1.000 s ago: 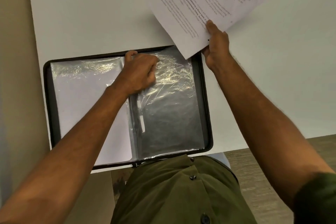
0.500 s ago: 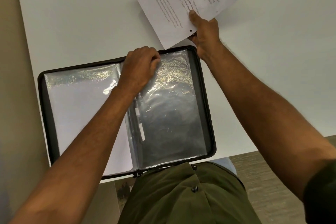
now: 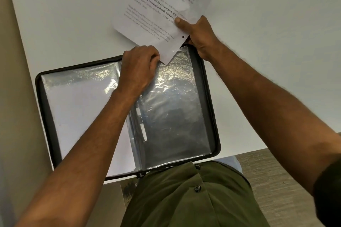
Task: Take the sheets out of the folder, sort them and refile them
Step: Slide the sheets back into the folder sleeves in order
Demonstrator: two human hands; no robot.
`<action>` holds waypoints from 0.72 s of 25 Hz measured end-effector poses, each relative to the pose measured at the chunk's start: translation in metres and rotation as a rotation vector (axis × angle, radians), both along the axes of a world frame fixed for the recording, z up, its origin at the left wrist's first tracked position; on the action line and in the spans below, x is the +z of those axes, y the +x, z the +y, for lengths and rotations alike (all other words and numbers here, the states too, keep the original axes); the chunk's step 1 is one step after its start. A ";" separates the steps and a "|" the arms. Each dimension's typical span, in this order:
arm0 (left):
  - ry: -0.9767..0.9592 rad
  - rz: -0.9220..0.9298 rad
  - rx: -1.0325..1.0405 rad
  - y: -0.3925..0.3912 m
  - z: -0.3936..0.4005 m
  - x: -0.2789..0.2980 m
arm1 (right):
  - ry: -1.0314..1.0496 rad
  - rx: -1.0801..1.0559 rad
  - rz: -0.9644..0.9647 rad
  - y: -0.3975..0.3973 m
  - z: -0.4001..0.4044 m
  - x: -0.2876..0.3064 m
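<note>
Two hands engaged. Right hand pinches sheet, upper centre, corner aimed at sleeve. Left hand grips sleeve mouth, likely spreading it. Folder open, centre frame.

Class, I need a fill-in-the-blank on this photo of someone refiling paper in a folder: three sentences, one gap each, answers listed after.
1. The right hand pinches a printed ____ by its lower edge.
2. The left hand grips the top of a clear plastic ____ inside the folder.
3. The folder lies ____ on the white table.

Answers: sheet; sleeve; open
</note>
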State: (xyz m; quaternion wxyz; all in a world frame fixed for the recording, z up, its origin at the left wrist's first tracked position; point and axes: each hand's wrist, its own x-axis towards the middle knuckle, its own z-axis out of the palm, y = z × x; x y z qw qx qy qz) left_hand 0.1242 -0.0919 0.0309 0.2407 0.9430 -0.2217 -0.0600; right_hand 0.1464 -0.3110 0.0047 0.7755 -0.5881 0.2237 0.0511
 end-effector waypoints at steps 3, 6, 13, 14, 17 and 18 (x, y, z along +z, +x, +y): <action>0.009 -0.027 0.002 -0.001 -0.003 0.000 | -0.061 0.101 -0.019 -0.002 -0.005 0.003; 0.004 -0.021 0.010 0.002 -0.003 0.000 | -0.092 0.224 0.006 -0.001 -0.011 0.008; -0.101 0.125 0.076 0.007 0.008 -0.006 | -0.144 0.471 0.069 0.002 -0.029 0.012; -0.079 0.139 0.086 0.009 0.012 -0.007 | -0.164 0.499 0.083 0.003 -0.031 0.012; 0.033 0.136 0.107 0.016 0.032 -0.010 | -0.226 0.586 0.102 0.005 -0.035 0.014; 0.071 0.122 0.113 0.017 0.039 -0.011 | -0.244 0.612 0.103 0.006 -0.036 0.013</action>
